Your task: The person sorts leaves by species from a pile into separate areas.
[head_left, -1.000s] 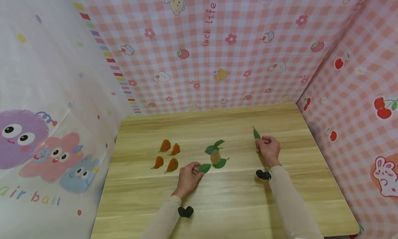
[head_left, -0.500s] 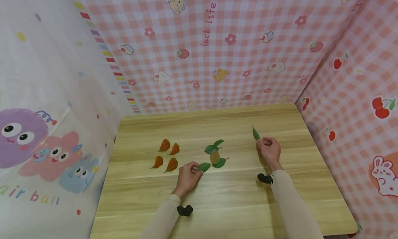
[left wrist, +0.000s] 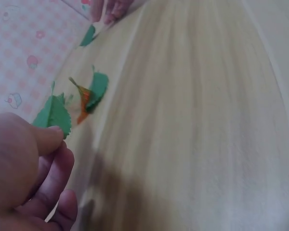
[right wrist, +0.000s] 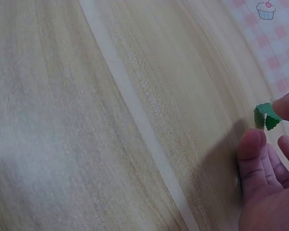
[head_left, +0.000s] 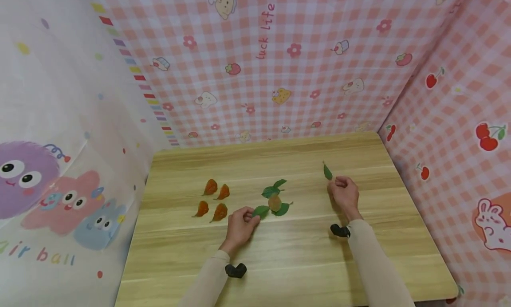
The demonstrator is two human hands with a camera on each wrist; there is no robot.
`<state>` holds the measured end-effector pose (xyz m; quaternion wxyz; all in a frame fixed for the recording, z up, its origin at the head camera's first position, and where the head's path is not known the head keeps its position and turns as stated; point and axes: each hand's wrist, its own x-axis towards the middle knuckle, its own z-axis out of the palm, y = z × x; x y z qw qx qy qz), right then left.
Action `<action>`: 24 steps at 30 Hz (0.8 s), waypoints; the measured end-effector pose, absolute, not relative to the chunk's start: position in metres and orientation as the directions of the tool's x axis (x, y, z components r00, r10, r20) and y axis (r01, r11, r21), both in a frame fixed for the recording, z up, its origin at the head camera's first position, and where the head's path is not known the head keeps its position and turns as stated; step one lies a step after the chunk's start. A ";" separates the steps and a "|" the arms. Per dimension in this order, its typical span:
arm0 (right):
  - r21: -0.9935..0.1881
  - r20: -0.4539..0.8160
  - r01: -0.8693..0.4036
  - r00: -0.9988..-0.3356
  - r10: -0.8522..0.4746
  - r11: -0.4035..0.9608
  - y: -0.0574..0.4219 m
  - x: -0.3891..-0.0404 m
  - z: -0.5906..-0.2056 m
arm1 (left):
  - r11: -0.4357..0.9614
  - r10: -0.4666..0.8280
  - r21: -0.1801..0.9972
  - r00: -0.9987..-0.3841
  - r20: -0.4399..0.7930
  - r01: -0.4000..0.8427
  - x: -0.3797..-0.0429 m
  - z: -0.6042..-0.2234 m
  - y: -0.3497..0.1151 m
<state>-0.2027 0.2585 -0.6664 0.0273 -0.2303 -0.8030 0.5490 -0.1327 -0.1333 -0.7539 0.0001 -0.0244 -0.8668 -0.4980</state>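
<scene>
My left hand (head_left: 241, 227) pinches a green serrated leaf (left wrist: 53, 115) between thumb and fingers, beside the leaf cluster at the table's middle. That cluster has a tan-orange leaf (head_left: 274, 202) with green leaves (head_left: 282, 209) around it; a further green leaf (head_left: 271, 191) touches its upper edge. My right hand (head_left: 345, 194) is low over the table's right half. Right at its fingertips lies another green leaf (head_left: 328, 171); in the right wrist view the thumb (right wrist: 288, 105) overlaps this leaf, and the fingers below stand apart from the thumb.
Several orange-brown leaves (head_left: 210, 187) lie in two rows on the left of the wooden table (head_left: 303, 262). Printed checked cloth (head_left: 255, 45) hangs behind and at the right, white cloth (head_left: 100, 120) at the left. Each wrist carries a black mount (head_left: 236, 270).
My right hand has drawn back slightly from its leaf, which stays in place. The left hand's leaf has shifted a little away from me. The cluster and the orange-brown leaves have not moved.
</scene>
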 end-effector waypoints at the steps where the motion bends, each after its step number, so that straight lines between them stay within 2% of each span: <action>1: -0.895 -0.203 0.334 -0.895 0.396 0.296 0.260 -0.203 -0.668 | 0.490 0.038 0.871 -0.999 0.026 0.041 -0.133 -0.753 -0.133; 5: -0.927 -0.165 0.274 -0.912 0.376 0.257 0.270 -0.208 -0.685 | 0.421 0.036 0.905 -0.998 0.053 0.063 -0.132 -0.737 -0.129; 9: -0.928 -0.162 0.269 -0.915 0.370 0.259 0.273 -0.209 -0.690 | 0.373 0.036 0.925 -0.998 0.059 0.068 -0.124 -0.700 -0.123; 15: -0.882 -0.211 0.340 -0.904 0.372 0.327 0.262 -0.199 -0.671 | 0.358 0.014 0.930 -0.996 -0.088 -0.077 -0.122 -0.659 -0.110; 24: -0.891 -0.225 0.337 -0.910 0.348 0.306 0.262 -0.192 -0.668 | 0.334 0.034 0.938 -0.993 -0.110 -0.092 -0.135 -0.653 -0.096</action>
